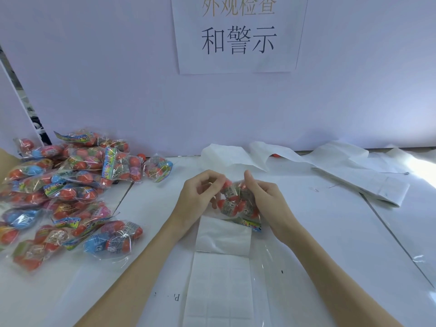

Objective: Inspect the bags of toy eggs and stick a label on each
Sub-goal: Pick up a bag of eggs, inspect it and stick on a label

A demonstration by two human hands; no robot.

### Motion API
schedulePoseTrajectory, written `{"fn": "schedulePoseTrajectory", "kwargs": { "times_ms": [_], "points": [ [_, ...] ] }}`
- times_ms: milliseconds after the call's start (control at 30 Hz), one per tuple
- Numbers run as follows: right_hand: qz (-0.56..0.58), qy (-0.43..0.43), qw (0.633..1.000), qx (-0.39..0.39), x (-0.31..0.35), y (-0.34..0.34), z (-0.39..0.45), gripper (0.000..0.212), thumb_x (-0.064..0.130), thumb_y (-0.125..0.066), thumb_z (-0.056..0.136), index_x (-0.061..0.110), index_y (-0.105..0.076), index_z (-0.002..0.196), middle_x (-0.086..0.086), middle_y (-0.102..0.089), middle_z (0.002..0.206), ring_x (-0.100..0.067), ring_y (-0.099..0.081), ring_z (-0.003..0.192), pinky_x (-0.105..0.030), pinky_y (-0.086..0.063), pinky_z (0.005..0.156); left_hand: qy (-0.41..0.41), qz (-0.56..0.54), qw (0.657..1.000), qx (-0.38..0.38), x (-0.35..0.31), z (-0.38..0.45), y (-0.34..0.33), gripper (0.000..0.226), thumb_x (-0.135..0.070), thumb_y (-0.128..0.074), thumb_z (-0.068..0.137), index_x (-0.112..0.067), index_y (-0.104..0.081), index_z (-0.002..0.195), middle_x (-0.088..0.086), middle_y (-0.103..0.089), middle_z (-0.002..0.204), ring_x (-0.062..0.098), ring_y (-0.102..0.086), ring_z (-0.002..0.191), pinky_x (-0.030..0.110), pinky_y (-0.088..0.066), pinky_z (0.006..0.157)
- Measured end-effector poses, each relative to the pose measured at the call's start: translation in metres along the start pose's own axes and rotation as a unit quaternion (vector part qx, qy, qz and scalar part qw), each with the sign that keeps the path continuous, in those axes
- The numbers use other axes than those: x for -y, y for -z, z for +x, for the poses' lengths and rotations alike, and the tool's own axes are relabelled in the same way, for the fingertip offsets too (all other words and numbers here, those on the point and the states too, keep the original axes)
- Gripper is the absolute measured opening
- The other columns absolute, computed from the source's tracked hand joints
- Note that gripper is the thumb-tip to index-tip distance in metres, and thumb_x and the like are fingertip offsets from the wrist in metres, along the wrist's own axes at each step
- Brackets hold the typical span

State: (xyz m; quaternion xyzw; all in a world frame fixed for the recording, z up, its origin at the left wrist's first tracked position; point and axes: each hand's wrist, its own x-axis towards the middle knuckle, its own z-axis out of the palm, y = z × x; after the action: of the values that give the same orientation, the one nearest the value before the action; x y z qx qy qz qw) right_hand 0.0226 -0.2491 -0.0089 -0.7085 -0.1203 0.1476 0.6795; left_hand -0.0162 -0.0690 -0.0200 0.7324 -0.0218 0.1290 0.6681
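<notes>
A clear bag of red toy eggs (237, 204) is held just above the white table at the centre. My left hand (197, 197) grips its left side with curled fingers. My right hand (264, 197) grips its right side, thumb up at the bag's top. Directly below the bag lies a white sheet of square labels (219, 289), its upper part peeled and folded back. A big pile of bagged toy eggs (68, 192) in red, blue, green and pink covers the table's left side.
Used white backing sheets (361, 175) lie scattered along the back and right of the table. One bag of eggs (157, 168) sits apart near the wall. A white partition with a printed paper sign (238, 36) stands right behind.
</notes>
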Motion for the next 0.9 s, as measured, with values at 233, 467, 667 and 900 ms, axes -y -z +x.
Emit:
{"fn": "schedulePoseTrajectory", "kwargs": {
  "times_ms": [233, 467, 667, 900],
  "points": [
    [0.0, 0.003, 1.0, -0.013, -0.0009, -0.0022, -0.0012, 0.046, 0.057, -0.055, 0.101, 0.023, -0.086, 0.095, -0.006, -0.081, 0.091, -0.022, -0.079, 0.089, -0.043, -0.062, 0.091, -0.003, 0.0, 0.999, -0.052, 0.0015, 0.0003, 0.0001, 0.011, -0.014, -0.069, 0.099, -0.014, -0.078, 0.091, 0.007, -0.073, 0.093, 0.017, -0.067, 0.074, 0.025, -0.055, 0.068],
    [0.002, -0.015, 1.0, -0.001, -0.0004, -0.0017, -0.0003, 0.053, 0.053, -0.047, 0.107, 0.014, -0.083, 0.102, -0.01, -0.081, 0.096, -0.029, -0.078, 0.096, -0.052, -0.058, 0.098, 0.008, -0.001, 0.995, -0.103, 0.0022, 0.0003, -0.0021, 0.01, -0.011, -0.071, 0.098, -0.008, -0.08, 0.096, 0.014, -0.074, 0.1, 0.022, -0.073, 0.086, 0.036, -0.059, 0.082],
    [0.013, -0.006, 1.0, -0.024, -0.0031, -0.0029, 0.0014, 0.062, 0.057, -0.036, 0.109, 0.022, -0.084, 0.092, -0.013, -0.08, 0.095, -0.03, -0.078, 0.094, -0.042, -0.063, 0.086, 0.009, -0.012, 0.993, -0.114, 0.004, 0.0017, -0.003, 0.011, -0.015, -0.073, 0.097, -0.01, -0.082, 0.094, 0.01, -0.077, 0.097, 0.021, -0.076, 0.089, 0.025, -0.059, 0.08],
    [0.03, -0.003, 1.0, 0.005, -0.0023, 0.0003, 0.0024, 0.057, 0.058, -0.04, 0.107, 0.018, -0.081, 0.106, -0.004, -0.081, 0.099, -0.019, -0.079, 0.092, -0.024, -0.061, 0.074, 0.019, -0.019, 0.989, -0.142, 0.0095, 0.005, -0.0002, 0.015, -0.027, -0.074, 0.097, -0.019, -0.083, 0.088, 0.003, -0.08, 0.093, 0.02, -0.078, 0.09, 0.028, -0.062, 0.083]
  ]
}}
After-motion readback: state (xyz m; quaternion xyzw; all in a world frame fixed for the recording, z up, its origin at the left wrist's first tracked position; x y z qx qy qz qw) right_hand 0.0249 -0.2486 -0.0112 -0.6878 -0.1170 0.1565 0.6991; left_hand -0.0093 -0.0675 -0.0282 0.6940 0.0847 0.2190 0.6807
